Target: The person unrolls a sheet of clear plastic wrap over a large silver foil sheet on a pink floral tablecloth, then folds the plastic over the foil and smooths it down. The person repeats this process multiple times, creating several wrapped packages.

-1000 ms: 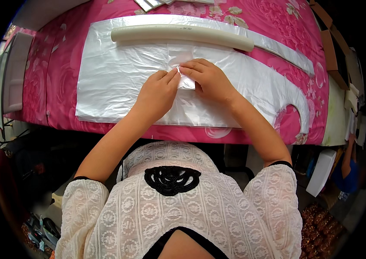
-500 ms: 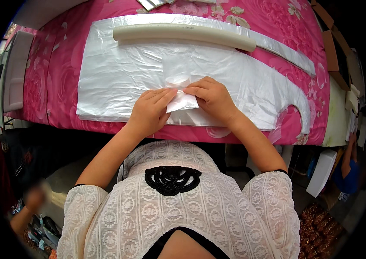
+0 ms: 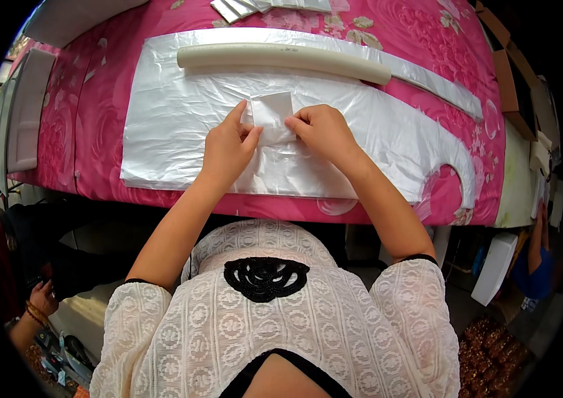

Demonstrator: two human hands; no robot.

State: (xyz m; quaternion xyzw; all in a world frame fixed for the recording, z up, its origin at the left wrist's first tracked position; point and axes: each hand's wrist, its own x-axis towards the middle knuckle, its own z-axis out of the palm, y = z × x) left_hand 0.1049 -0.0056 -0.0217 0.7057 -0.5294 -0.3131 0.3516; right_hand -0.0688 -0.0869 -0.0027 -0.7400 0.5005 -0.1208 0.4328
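A small folded piece of thin white plastic film (image 3: 273, 109) lies between my hands, over a larger whitish, wrinkled plastic sheet (image 3: 169, 132). My right hand (image 3: 323, 132) pinches the folded piece at its right edge. On its left side, my left hand (image 3: 230, 147) has the index finger stretched away from me and the thumb apart from it, the thumb tip at the piece's lower left edge. Part of my left fingers is hidden behind the hand. Beyond both hands, a long cream-coloured tube (image 3: 281, 57) rests across the large sheet, which has a curved cut-out at the right.
A pink flowered cloth (image 3: 414, 33) covers the table. Folded whitish pieces (image 3: 235, 9) lie at its far edge. Cardboard boxes (image 3: 515, 93) stand along the right side. Another person's hand (image 3: 43, 298) shows at lower left, and a person in blue (image 3: 533, 265) at far right.
The folded piece has been turned up and away from me and now lies flatter. My left hand has moved away from me and its fingers have spread; my right hand has shifted slightly.
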